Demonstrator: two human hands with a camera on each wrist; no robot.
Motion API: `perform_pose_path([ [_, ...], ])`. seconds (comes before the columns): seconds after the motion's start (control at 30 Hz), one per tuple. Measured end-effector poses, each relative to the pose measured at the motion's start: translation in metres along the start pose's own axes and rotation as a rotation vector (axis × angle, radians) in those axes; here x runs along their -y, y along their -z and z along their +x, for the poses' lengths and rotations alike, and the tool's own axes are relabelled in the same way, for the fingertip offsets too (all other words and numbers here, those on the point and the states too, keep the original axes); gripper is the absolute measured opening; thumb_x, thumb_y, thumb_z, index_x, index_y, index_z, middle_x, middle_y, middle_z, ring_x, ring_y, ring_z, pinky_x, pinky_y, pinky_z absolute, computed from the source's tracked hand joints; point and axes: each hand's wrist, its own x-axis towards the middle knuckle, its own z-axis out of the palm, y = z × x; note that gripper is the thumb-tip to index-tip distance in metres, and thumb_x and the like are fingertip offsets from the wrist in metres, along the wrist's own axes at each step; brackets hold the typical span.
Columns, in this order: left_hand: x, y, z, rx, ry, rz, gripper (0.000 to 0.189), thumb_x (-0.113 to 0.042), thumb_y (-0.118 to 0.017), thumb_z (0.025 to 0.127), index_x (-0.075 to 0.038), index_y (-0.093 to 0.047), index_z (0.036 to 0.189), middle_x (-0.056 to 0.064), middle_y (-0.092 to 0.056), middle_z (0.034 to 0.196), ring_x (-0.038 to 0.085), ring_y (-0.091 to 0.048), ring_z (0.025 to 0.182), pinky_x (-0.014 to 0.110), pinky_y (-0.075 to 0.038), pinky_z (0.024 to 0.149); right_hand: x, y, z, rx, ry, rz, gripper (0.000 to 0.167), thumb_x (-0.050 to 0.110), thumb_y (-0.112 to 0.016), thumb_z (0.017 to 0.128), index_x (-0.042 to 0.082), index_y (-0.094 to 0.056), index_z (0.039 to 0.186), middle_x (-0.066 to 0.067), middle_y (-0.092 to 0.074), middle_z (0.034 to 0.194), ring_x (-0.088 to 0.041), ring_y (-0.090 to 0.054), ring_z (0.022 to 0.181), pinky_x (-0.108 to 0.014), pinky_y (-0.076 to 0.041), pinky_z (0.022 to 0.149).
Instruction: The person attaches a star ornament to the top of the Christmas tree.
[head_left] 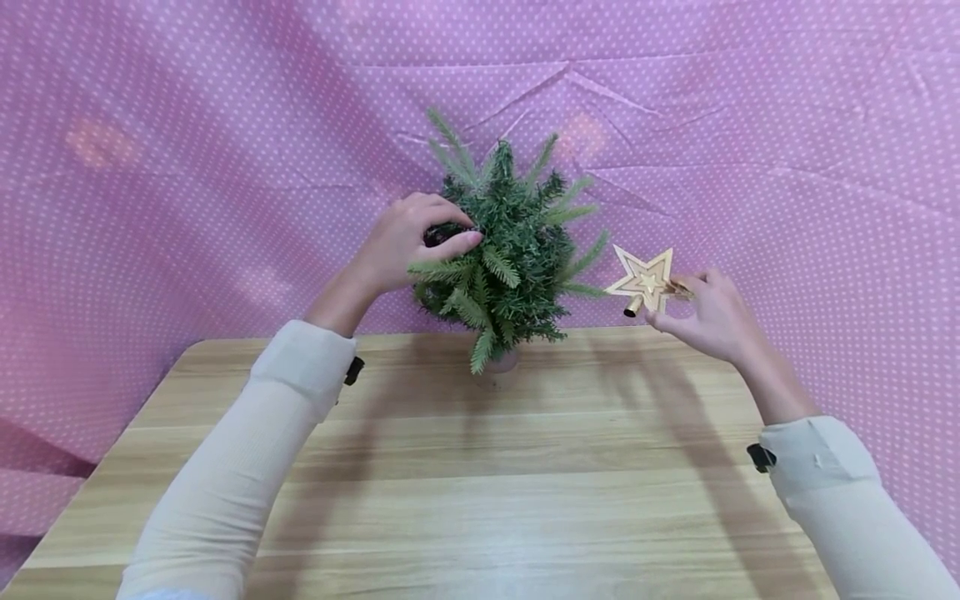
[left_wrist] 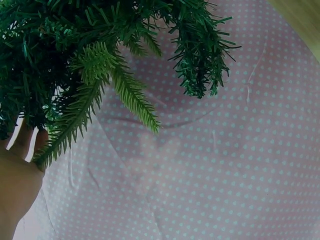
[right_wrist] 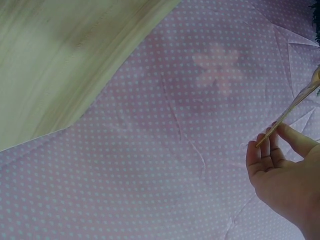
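A small artificial Christmas tree (head_left: 528, 258) stands at the table's far edge, its base mostly hidden under the branches. My left hand (head_left: 405, 240) reaches into its upper left side, thumb and fingers pinching a bit of the greenery near the top. In the left wrist view, fingers of that hand (left_wrist: 20, 182) go in among the needles (left_wrist: 95, 75). To the right of the tree, my right hand (head_left: 716, 321) pinches a gold star tree topper (head_left: 637, 273) by its right side. The topper's short tube (head_left: 633, 306) points down. The right wrist view shows the star (right_wrist: 295, 106) edge-on.
A light wooden table (head_left: 480, 500) spreads below both arms. Pink dotted cloth (head_left: 750, 125) hangs behind the tree and down the sides. Cream sleeves (head_left: 217, 475) with small black devices (head_left: 761, 457) at the cuffs cover the forearms.
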Motion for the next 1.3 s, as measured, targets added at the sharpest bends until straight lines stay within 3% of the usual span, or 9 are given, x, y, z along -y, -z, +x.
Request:
perform_pose_path([
  [0.67, 0.001, -0.001, -0.002, 0.0, 0.01, 0.002, 0.038, -0.044, -0.063, 0.098, -0.013, -0.074, 0.117, 0.008, -0.068, 0.126, 0.029, -0.056, 0.12, 0.051, -0.039, 0.105, 0.015, 0.007, 0.007, -0.031, -0.006, -0.02, 0.072, 0.048, -0.072, 0.087, -0.007, -0.06, 0.133, -0.029, -0.052, 0.12, -0.044, -0.046, 0.108, -0.059, -0.04, 0.084],
  [0.97, 0.002, -0.001, -0.004, 0.001, 0.003, 0.001, 0.038, -0.044, -0.063, 0.098, -0.013, -0.074, 0.117, 0.009, -0.067, 0.126, 0.03, -0.056, 0.121, 0.053, -0.039, 0.106, 0.023, 0.011, 0.012, -0.063, 0.016, 0.01, 0.071, 0.042, -0.074, 0.086, -0.01, -0.058, 0.133, -0.03, -0.05, 0.117, -0.044, -0.045, 0.104, -0.057, -0.039, 0.082],
  [1.3, 0.0, -0.001, -0.001, 0.0, 0.002, 0.002, 0.039, -0.044, -0.063, 0.098, -0.013, -0.075, 0.118, 0.008, -0.067, 0.127, 0.029, -0.055, 0.122, 0.054, -0.039, 0.106, 0.029, 0.017, 0.014, -0.079, 0.004, 0.005, 0.072, 0.043, -0.075, 0.085, -0.009, -0.059, 0.133, -0.03, -0.049, 0.121, -0.045, -0.044, 0.109, -0.06, -0.04, 0.085],
])
